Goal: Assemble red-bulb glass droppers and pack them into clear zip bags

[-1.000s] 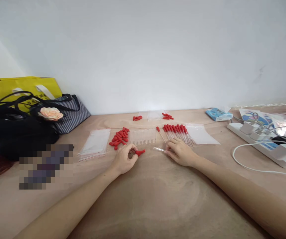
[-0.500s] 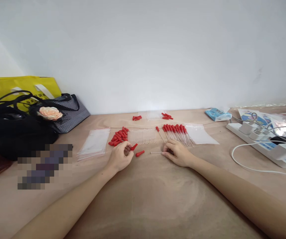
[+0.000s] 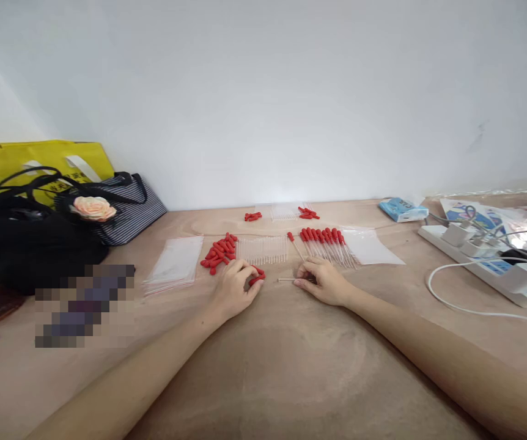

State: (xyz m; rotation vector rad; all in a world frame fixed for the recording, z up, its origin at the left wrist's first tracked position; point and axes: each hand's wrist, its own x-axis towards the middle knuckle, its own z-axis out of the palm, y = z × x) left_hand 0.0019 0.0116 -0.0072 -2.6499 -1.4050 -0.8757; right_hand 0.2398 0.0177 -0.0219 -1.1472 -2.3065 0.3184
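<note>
My left hand [image 3: 236, 288] is closed at its fingertips around a red rubber dropper bulb [image 3: 258, 270]. A second red bulb lies at the same fingertips, partly hidden; whether it is gripped too I cannot tell. Between thumb and fingers my right hand [image 3: 322, 281] pinches a thin clear glass tube [image 3: 285, 280], its bare end pointing left toward the bulbs. Beyond my left hand is a pile of red bulbs [image 3: 220, 249], beside a row of bare glass tubes [image 3: 261, 250]. Past my right hand lie one dropper [image 3: 291, 237] and a row of bulb-topped droppers [image 3: 325, 237].
Clear plastic bags lie in a stack [image 3: 174, 261] on the left and another stack [image 3: 372, 247] on the right. Farther back are two small groups of bulbs [image 3: 308, 213]. A power strip [image 3: 479, 256] with cables stands right; bags [image 3: 135, 205] stand left.
My left hand has moved right with its bulb, reaching the loose bulb that lay apart on the table. My right hand has stayed nearly still with the tube.
</note>
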